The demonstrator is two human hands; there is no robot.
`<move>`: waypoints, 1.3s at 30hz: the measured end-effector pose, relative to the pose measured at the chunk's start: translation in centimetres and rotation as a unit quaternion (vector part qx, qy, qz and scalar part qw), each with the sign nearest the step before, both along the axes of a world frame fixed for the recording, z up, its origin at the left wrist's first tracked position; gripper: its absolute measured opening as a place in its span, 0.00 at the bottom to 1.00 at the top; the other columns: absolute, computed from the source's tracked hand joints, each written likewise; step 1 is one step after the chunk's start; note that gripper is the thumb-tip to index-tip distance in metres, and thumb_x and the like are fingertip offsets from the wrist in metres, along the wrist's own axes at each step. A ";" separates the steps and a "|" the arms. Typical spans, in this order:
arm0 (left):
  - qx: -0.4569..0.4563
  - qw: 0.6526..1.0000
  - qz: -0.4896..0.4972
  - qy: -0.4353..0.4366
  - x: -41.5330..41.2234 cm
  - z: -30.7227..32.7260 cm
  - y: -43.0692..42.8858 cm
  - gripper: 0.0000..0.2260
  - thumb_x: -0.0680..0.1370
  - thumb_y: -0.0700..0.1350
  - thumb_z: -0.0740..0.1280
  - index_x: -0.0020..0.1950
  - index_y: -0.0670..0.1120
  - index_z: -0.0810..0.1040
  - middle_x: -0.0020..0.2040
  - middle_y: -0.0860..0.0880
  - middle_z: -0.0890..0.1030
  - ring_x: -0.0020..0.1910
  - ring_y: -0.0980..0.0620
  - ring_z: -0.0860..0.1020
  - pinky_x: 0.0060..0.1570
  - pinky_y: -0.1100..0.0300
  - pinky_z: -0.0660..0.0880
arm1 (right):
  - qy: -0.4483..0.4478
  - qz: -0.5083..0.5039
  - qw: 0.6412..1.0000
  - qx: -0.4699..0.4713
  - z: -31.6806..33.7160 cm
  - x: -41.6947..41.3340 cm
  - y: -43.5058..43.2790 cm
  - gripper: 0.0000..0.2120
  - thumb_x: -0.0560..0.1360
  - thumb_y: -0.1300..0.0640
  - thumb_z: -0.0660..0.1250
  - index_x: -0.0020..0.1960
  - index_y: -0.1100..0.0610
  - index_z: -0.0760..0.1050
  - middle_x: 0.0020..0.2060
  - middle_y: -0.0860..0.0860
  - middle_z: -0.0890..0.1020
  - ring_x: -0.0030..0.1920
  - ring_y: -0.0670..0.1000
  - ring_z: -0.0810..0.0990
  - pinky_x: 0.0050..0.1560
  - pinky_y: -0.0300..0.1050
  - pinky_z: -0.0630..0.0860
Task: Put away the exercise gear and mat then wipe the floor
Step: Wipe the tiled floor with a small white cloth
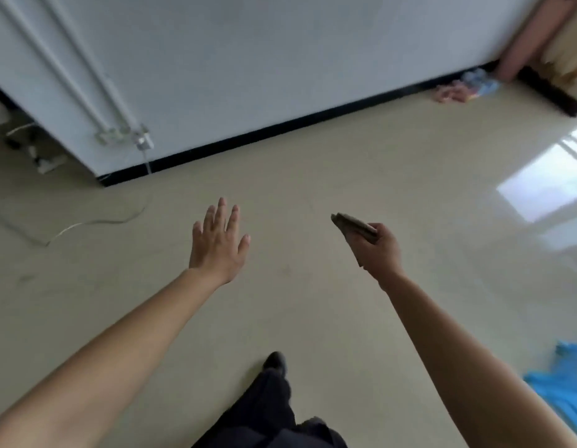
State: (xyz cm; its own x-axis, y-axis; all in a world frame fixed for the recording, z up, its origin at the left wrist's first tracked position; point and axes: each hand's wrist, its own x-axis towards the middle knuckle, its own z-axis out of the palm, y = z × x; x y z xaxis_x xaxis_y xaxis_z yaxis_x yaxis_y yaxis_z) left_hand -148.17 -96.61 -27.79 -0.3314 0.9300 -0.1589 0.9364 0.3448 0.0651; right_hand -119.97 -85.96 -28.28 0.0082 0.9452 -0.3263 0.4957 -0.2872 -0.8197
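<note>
My right hand [379,250] is closed around a small flat grey-brown folded thing [353,225] that sticks out up and to the left of the fist; I cannot tell what it is. My left hand [217,244] is stretched out over the beige floor [296,176] with fingers spread and nothing in it. A blue mat or cloth [565,383] lies on the floor at the lower right edge, partly cut off by the frame. Both hands are well apart from it.
A white wall with black skirting [280,127] runs across ahead. White pipes and a socket [141,140] sit at its left corner, and a pale cable [86,223] trails on the floor. Pink and blue items [464,88] lie at the far right corner. My dark-trousered leg [274,402] is below.
</note>
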 end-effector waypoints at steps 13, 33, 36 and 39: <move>-0.147 0.966 0.185 -0.101 -1.8 -20.1 5.4 0.29 0.83 0.57 0.49 0.80 0.47 0.45 0.81 0.44 0.42 0.79 0.43 0.46 0.74 0.43 0.51 | -0.044 0.207 0.966 -0.148 -16.7 -6.9 11.2 0.04 0.74 0.60 0.68 0.48 0.55 0.78 0.25 0.57 0.79 0.24 0.55 0.76 0.31 0.45 0.73; -0.269 0.898 0.324 -0.125 3.0 -68.6 2.3 0.27 0.83 0.49 0.51 0.80 0.45 0.46 0.80 0.43 0.44 0.78 0.41 0.50 0.74 0.42 0.56 | -0.130 0.444 0.873 -0.151 -66.3 -14.3 14.0 0.12 0.72 0.55 0.63 0.52 0.56 0.79 0.35 0.62 0.79 0.36 0.65 0.79 0.40 0.59 0.81; -0.252 0.893 0.354 -0.116 0.1 -74.9 1.2 0.27 0.83 0.48 0.52 0.80 0.45 0.46 0.81 0.43 0.45 0.79 0.42 0.50 0.74 0.42 0.57 | -0.113 0.466 0.873 -0.088 -73.1 -17.7 12.5 0.12 0.74 0.55 0.62 0.53 0.52 0.81 0.40 0.59 0.78 0.40 0.61 0.80 0.46 0.53 0.82; -0.222 0.895 0.374 -0.101 -3.1 -79.9 0.0 0.27 0.83 0.46 0.54 0.80 0.44 0.49 0.80 0.43 0.47 0.78 0.41 0.52 0.73 0.42 0.58 | -0.072 0.553 0.825 0.086 -78.7 -20.8 10.5 0.19 0.75 0.59 0.65 0.65 0.49 0.79 0.51 0.57 0.76 0.51 0.62 0.77 0.50 0.51 0.77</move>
